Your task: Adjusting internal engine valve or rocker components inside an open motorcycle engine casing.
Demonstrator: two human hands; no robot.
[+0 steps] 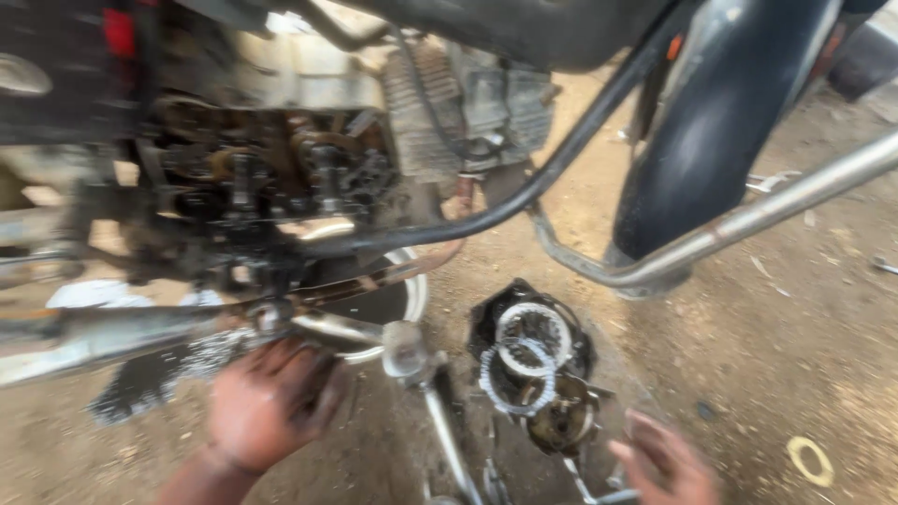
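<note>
A motorcycle stands over sandy ground with its engine case (271, 178) open, showing oily gears. My left hand (271, 402) reaches up under the engine, fingers curled near a metal footrest bar (327, 327); whether it grips anything is blurred. My right hand (669, 463) hovers low at the right, fingers apart, holding nothing, beside a pile of clutch plates and rings (533, 360) lying on a black sheet. A ratchet wrench (421, 374) lies on the ground between my hands.
A white basin with dark oil (407, 295) sits under the engine. A chrome exhaust pipe (748, 220) crosses to the right, in front of the front tyre (702, 140). A pale gasket ring (809, 458) lies on the sand at the right.
</note>
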